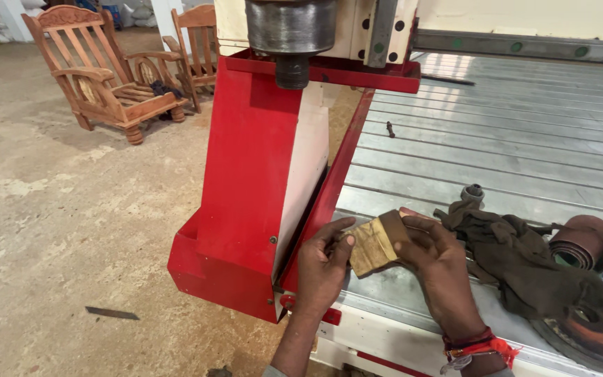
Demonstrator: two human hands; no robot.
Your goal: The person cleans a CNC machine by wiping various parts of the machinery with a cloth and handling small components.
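Head view: both forearms are cut off at the bottom edge; the left hand (322, 269) and right hand (435, 260) close their fingers on a small wooden block (375, 242), part-hidden by thumbs, held above the ribbed metal surface (511, 139) beside the red machine column (249, 181); a dark rag (518, 255) lies near.

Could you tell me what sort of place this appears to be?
Most likely a woodworking or furniture workshop. Finished wooden armchairs stand on the dusty floor, a red machine with a slotted metal bed fills the view, and both hands, left hand and right hand, hold a small wooden block.
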